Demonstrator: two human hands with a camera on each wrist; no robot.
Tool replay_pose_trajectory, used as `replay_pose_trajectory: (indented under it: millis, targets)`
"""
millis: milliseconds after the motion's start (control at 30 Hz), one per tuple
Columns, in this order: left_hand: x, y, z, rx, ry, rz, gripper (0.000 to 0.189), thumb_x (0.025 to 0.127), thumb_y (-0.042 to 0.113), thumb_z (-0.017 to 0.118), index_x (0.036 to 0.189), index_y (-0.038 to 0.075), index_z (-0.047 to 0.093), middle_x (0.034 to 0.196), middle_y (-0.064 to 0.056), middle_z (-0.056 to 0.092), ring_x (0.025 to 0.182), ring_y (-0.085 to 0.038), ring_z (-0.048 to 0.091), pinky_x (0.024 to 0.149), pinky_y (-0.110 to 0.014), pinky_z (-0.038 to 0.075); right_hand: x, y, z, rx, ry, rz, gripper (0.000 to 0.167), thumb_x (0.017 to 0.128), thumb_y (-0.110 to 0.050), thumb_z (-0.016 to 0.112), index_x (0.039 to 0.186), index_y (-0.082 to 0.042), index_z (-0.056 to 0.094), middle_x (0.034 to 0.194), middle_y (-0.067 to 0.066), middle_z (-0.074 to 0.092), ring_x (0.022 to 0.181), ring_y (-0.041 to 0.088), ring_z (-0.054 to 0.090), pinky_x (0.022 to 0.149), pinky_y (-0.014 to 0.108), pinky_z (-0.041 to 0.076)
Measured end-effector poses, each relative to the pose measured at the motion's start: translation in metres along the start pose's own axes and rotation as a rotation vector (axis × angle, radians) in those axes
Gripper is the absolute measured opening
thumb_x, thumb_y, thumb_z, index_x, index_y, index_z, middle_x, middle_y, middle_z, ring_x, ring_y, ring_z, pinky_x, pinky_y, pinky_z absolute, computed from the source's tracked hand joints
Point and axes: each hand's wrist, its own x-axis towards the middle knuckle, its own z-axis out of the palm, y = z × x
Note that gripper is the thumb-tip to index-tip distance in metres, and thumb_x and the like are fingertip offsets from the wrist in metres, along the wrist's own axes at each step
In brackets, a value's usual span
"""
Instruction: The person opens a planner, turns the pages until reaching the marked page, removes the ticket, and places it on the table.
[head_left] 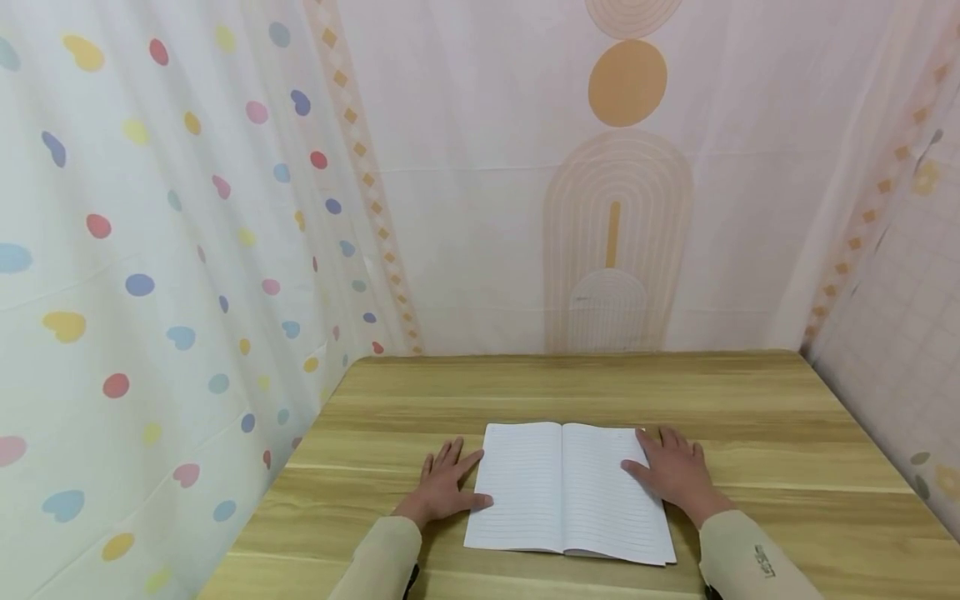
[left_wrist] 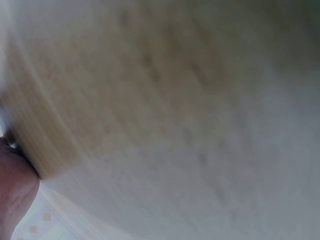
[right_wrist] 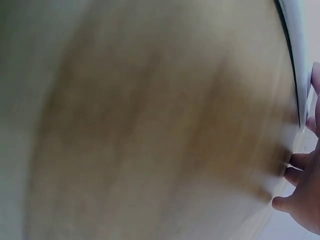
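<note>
An open notebook (head_left: 558,492) with blank ruled pages lies flat on the wooden table, its fold running down the middle. My left hand (head_left: 445,492) rests at its left edge, fingers spread, with the thumb touching the left page. At the right edge, my right hand (head_left: 677,471) lies with thumb and a finger on the right page and the other fingers on the wood. In the right wrist view, fingers (right_wrist: 300,192) show beside the notebook's edge (right_wrist: 295,55). The left wrist view catches only part of the left hand (left_wrist: 17,185), and much of it is blurred.
The wood-grain table (head_left: 577,387) extends behind and to both sides of the notebook. A dotted curtain (head_left: 180,292) hangs along the left, and a pale curtain with arch patterns (head_left: 480,250) hangs behind the far edge. Another patterned curtain (head_left: 915,308) stands at the right.
</note>
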Motion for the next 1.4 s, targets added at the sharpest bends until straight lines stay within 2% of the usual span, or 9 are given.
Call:
replay_pose_trajectory:
  millis: [233, 500, 733, 833, 1000, 1133, 1233, 1400]
  targets:
    - [-0.001, -0.001, 0.001, 0.003, -0.003, 0.002, 0.089, 0.084, 0.058, 0.071, 0.155, 0.016, 0.038, 0.163, -0.023, 0.009, 0.15, -0.041, 0.0, 0.114, -0.063, -0.004, 0.001, 0.002, 0.003, 0.004, 0.007, -0.005, 0.071, 0.095, -0.052, 0.059, 0.144, -0.001, 0.049, 0.146, 0.041, 0.031, 0.134, 0.059, 0.027, 0.103, 0.076, 0.019]
    - [-0.003, 0.001, 0.002, 0.002, -0.008, -0.003, 0.089, 0.084, 0.057, 0.072, 0.155, 0.016, 0.038, 0.163, -0.023, 0.009, 0.15, -0.041, 0.001, 0.114, -0.063, -0.004, -0.003, -0.004, 0.002, 0.013, 0.094, -0.109, 0.048, 0.093, -0.034, 0.067, 0.129, -0.002, 0.064, 0.137, 0.034, 0.048, 0.13, 0.053, 0.038, 0.1, 0.073, 0.026]
    - [-0.004, 0.0, 0.004, 0.004, -0.01, 0.002, 0.088, 0.085, 0.058, 0.07, 0.155, 0.016, 0.037, 0.163, -0.023, 0.008, 0.15, -0.041, 0.0, 0.114, -0.062, -0.005, -0.003, -0.014, -0.002, 0.075, 0.135, -0.065, 0.046, 0.088, -0.022, 0.075, 0.127, 0.001, 0.065, 0.124, 0.03, 0.059, 0.117, 0.049, 0.052, 0.093, 0.066, 0.038]
    - [-0.005, 0.0, 0.004, 0.009, -0.01, 0.006, 0.09, 0.085, 0.059, 0.069, 0.156, 0.015, 0.035, 0.163, -0.024, 0.007, 0.149, -0.042, -0.002, 0.113, -0.063, -0.006, -0.002, -0.019, -0.003, 0.16, 0.13, -0.034, 0.049, 0.088, -0.017, 0.075, 0.131, 0.003, 0.061, 0.116, 0.025, 0.063, 0.108, 0.043, 0.058, 0.091, 0.059, 0.044]
    - [-0.006, -0.001, 0.002, 0.054, -0.023, 0.025, 0.088, 0.088, 0.062, 0.064, 0.157, 0.018, 0.032, 0.163, -0.025, 0.003, 0.149, -0.043, -0.004, 0.113, -0.064, -0.006, 0.001, -0.022, -0.006, 0.417, 0.12, 0.101, 0.058, 0.091, -0.01, 0.071, 0.14, 0.009, 0.048, 0.109, 0.022, 0.062, 0.095, 0.032, 0.056, 0.083, 0.048, 0.049]
    - [-0.006, -0.002, -0.002, 0.063, -0.04, 0.054, 0.083, 0.09, 0.06, 0.062, 0.156, 0.019, 0.034, 0.162, -0.026, 0.002, 0.148, -0.044, -0.004, 0.113, -0.065, -0.006, 0.004, -0.024, -0.01, 0.624, 0.113, 0.186, 0.059, 0.094, -0.009, 0.066, 0.143, 0.012, 0.041, 0.118, 0.027, 0.057, 0.104, 0.035, 0.054, 0.087, 0.047, 0.048]
    - [-0.005, -0.002, -0.007, 0.057, -0.058, 0.083, 0.082, 0.09, 0.058, 0.063, 0.156, 0.017, 0.035, 0.162, -0.027, 0.003, 0.148, -0.046, -0.003, 0.113, -0.066, -0.004, 0.004, -0.026, -0.012, 0.726, 0.083, 0.222, 0.057, 0.096, -0.013, 0.062, 0.143, 0.012, 0.042, 0.123, 0.029, 0.057, 0.104, 0.034, 0.056, 0.085, 0.044, 0.049]
    - [-0.002, -0.006, -0.011, 0.148, -0.085, 0.119, 0.084, 0.091, 0.062, 0.06, 0.157, 0.019, 0.033, 0.162, -0.025, 0.005, 0.149, -0.044, 0.001, 0.113, -0.066, 0.0, 0.001, -0.032, -0.015, 0.857, 0.036, 0.24, 0.047, 0.099, -0.014, 0.057, 0.138, 0.011, 0.05, 0.106, 0.02, 0.066, 0.083, 0.023, 0.061, 0.068, 0.034, 0.051]
